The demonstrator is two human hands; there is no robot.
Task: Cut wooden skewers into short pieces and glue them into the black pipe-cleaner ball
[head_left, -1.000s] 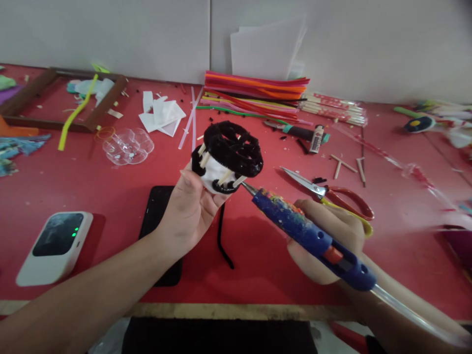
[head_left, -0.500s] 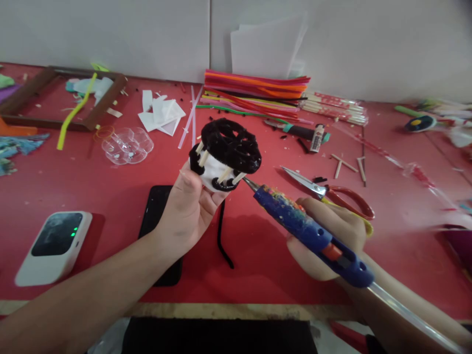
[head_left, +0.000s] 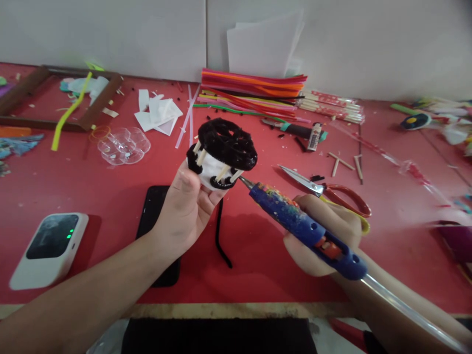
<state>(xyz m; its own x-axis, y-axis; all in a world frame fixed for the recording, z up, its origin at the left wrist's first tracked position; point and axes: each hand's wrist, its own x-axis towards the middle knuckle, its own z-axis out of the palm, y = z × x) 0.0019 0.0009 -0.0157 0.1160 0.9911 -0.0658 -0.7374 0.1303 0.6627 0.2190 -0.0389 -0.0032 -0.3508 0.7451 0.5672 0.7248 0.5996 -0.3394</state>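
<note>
My left hand grips a small craft piece above the red table: a white core ringed by short wooden sticks, topped by a black pipe-cleaner wheel. My right hand is closed around a blue glue gun smeared with coloured glue. The gun's metal tip touches the lower right edge of the craft piece, by one of the sticks. A clear glue stick juts from the gun's rear toward the lower right.
Under the craft piece lie a black phone and a loose black pipe cleaner. Red-handled scissors rest behind my right hand. A white device with a green light sits front left. Coloured pipe cleaners, a clear plastic tray and wooden sticks lie farther back.
Both hands, the craft piece and the glue gun have shifted slightly left and up together. The tip stays against the piece's lower right edge.
</note>
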